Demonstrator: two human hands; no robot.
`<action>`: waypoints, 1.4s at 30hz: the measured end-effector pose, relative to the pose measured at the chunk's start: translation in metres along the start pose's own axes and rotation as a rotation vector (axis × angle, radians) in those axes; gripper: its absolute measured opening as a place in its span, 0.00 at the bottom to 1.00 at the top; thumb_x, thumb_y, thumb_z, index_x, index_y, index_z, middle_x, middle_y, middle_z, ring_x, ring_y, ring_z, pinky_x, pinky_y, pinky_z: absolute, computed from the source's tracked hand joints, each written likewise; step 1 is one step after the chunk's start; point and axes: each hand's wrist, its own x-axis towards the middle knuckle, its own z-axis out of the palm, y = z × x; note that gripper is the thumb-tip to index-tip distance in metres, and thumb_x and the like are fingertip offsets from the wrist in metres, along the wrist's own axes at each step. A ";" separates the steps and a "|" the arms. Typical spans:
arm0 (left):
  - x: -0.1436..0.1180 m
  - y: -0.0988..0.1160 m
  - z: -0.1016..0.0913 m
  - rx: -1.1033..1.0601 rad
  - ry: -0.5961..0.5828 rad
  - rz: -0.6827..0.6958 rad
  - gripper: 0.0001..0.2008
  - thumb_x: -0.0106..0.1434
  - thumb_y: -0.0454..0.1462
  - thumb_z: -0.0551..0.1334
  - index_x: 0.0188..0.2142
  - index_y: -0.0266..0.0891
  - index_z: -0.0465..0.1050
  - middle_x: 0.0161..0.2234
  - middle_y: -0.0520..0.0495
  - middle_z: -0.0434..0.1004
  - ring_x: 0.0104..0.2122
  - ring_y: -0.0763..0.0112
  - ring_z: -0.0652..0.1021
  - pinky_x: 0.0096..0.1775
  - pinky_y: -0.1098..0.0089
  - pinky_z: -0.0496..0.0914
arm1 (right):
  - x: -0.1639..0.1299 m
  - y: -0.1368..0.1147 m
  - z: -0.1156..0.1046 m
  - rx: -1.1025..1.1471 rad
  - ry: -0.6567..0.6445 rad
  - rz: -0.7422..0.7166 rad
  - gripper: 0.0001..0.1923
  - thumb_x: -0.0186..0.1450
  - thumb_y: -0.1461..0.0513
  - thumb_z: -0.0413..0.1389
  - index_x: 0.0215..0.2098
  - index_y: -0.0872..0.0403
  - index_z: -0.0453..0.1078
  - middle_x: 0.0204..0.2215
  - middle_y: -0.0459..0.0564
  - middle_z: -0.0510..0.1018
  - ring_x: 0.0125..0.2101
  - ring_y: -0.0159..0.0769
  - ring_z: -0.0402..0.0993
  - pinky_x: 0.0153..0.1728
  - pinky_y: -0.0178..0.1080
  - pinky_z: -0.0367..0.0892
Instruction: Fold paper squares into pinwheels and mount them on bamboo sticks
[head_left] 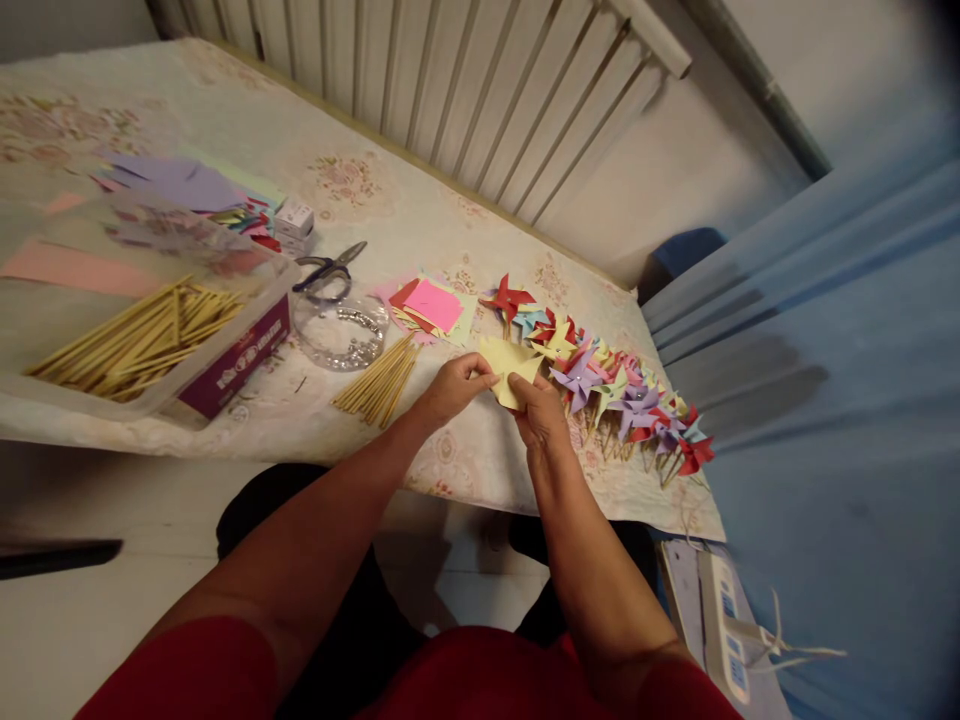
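A pale yellow paper (504,358), with cut and lifted edges, is held up between my two hands above the table. My left hand (457,385) pinches its left side, thumb and forefinger together. On the right side, my right hand (541,405) grips it with the thumb pressed on the front; its other fingers are behind the paper. Close to the right hand lie many finished paper pinwheels (577,380) in red, purple, yellow and blue on thin sticks. Just beyond the left hand is a stack of coloured paper squares (435,305), bright pink on top.
Left of my hands lie a bundle of thin sticks (379,380), a round clear dish (341,335) of small shiny pieces and scissors (330,275). A plastic box (225,365) of sticks stands farther left, with small boxes (294,220) behind. A power strip (726,625) sits lower right.
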 end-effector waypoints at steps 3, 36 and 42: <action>-0.001 0.000 0.001 0.030 0.029 0.001 0.08 0.55 0.41 0.65 0.26 0.39 0.69 0.25 0.55 0.66 0.28 0.73 0.65 0.35 0.70 0.62 | -0.001 0.000 0.001 0.014 0.007 0.014 0.12 0.48 0.62 0.67 0.32 0.55 0.76 0.26 0.45 0.82 0.25 0.35 0.77 0.29 0.37 0.76; 0.000 0.001 0.001 0.233 0.105 -0.025 0.06 0.53 0.35 0.64 0.23 0.39 0.68 0.24 0.54 0.69 0.30 0.70 0.70 0.39 0.69 0.65 | 0.001 0.015 0.005 -0.051 0.010 -0.028 0.13 0.46 0.63 0.68 0.30 0.56 0.75 0.25 0.44 0.81 0.24 0.31 0.75 0.26 0.33 0.70; 0.000 -0.007 0.005 0.078 0.138 -0.065 0.07 0.52 0.36 0.66 0.29 0.40 0.67 0.27 0.54 0.70 0.32 0.70 0.72 0.40 0.68 0.67 | 0.002 0.018 0.008 -0.062 0.111 -0.038 0.12 0.46 0.64 0.65 0.31 0.55 0.75 0.25 0.42 0.81 0.23 0.30 0.74 0.24 0.31 0.69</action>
